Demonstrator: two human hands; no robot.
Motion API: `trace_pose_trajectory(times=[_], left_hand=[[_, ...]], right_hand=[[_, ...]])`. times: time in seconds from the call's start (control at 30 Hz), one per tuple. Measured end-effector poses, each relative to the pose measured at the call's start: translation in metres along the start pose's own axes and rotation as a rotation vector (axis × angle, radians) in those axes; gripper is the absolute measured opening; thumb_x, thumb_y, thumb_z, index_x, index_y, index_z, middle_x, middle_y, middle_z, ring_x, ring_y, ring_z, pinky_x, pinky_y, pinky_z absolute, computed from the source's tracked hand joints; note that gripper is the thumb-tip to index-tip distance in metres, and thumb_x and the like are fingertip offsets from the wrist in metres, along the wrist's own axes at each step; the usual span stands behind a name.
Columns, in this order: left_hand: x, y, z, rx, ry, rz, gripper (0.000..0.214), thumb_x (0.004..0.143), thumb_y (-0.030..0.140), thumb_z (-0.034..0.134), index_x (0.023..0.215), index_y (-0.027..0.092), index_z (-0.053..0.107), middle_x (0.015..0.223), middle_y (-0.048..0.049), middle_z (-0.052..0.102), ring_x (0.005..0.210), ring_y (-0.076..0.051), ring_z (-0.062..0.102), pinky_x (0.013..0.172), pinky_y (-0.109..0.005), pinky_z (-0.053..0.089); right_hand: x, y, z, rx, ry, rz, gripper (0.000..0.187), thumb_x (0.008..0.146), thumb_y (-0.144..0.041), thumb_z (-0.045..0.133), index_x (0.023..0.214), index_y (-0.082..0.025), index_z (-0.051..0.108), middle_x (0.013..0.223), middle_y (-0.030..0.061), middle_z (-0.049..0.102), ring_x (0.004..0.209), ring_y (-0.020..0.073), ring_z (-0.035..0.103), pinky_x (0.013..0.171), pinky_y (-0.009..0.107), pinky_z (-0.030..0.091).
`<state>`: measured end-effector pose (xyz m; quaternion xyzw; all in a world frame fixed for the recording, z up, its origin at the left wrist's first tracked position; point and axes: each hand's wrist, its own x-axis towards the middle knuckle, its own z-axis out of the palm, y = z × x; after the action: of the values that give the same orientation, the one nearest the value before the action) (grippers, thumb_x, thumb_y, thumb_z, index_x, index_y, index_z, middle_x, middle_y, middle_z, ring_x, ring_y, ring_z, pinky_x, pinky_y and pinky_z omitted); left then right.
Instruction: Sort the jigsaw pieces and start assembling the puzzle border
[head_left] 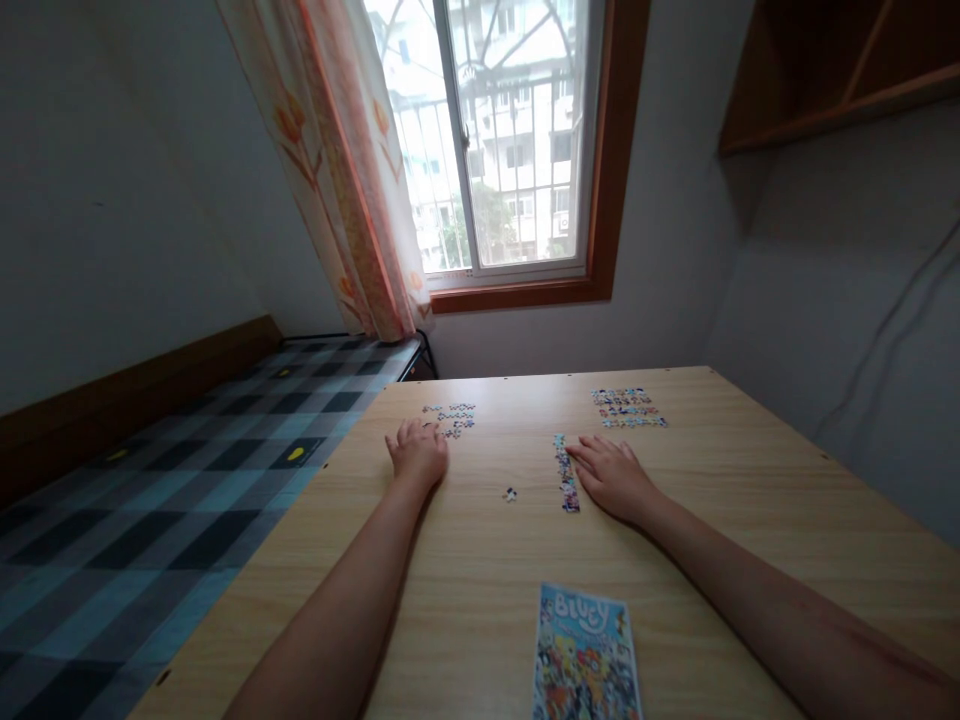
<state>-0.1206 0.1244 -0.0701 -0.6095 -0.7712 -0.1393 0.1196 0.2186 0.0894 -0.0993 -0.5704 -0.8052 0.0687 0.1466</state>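
My left hand [420,454] rests palm down on the table, fingers spread, at the near left edge of a group of loose jigsaw pieces [457,412]. Some of those pieces are partly behind its fingers. My right hand [611,477] lies flat with fingers stretched out. Its fingertips are at the right side of a narrow upright strip of joined jigsaw pieces [566,475]. Between the hands, nearer to me, is a single jigsaw piece [510,494]. Farther right lie several rows of jigsaw pieces [628,408].
A picture card with the word Bluey [587,655] lies at the near side of the wooden table [465,590]. Left of the table is a bed with a checked cover [225,480]. Behind are a curtain [345,180] and a window [517,150]; a shelf [840,70] hangs upper right.
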Motion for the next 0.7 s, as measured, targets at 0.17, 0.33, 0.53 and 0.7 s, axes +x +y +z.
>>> trace_pose_trajectory(times=[0.17, 0.33, 0.53, 0.7], left_hand=[[0.001, 0.001, 0.000, -0.002, 0.014, 0.062, 0.039, 0.091, 0.030, 0.047, 0.120, 0.027, 0.072, 0.149, -0.0109, 0.052, 0.139, -0.033, 0.038, 0.116, -0.063, 0.023], [0.000, 0.003, 0.001, 0.001, 0.018, 0.066, 0.039, 0.091, 0.030, 0.047, 0.121, 0.028, 0.072, 0.150, -0.0109, 0.050, 0.140, -0.033, 0.037, 0.116, -0.064, 0.021], [-0.004, 0.010, -0.003, -0.001, -0.010, 0.126, 0.038, 0.094, 0.039, 0.048, 0.122, 0.031, 0.072, 0.154, -0.0095, 0.047, 0.143, -0.033, 0.034, 0.116, -0.064, 0.021], [-0.006, 0.012, -0.016, -0.033, 0.047, 0.114, 0.037, 0.095, 0.037, 0.046, 0.118, 0.029, 0.074, 0.149, -0.0089, 0.052, 0.136, -0.031, 0.042, 0.117, -0.057, 0.024]], right_hand=[[-0.001, -0.001, -0.001, 0.006, 0.000, -0.002, 0.046, 0.099, -0.032, 0.039, 0.140, -0.027, 0.058, 0.154, 0.0109, 0.048, 0.144, 0.0326, 0.037, 0.115, 0.064, 0.024], [-0.001, -0.002, -0.001, 0.004, 0.002, -0.005, 0.045, 0.099, -0.031, 0.040, 0.140, -0.027, 0.058, 0.154, 0.0108, 0.048, 0.144, 0.0325, 0.038, 0.115, 0.065, 0.024], [0.000, -0.001, -0.001, -0.008, -0.001, -0.004, 0.044, 0.099, -0.032, 0.040, 0.139, -0.028, 0.059, 0.154, 0.0103, 0.048, 0.145, 0.0331, 0.037, 0.114, 0.064, 0.025], [0.000, 0.000, 0.001, -0.008, 0.005, -0.010, 0.045, 0.100, -0.032, 0.039, 0.140, -0.028, 0.058, 0.155, 0.0105, 0.047, 0.145, 0.0326, 0.037, 0.114, 0.064, 0.025]])
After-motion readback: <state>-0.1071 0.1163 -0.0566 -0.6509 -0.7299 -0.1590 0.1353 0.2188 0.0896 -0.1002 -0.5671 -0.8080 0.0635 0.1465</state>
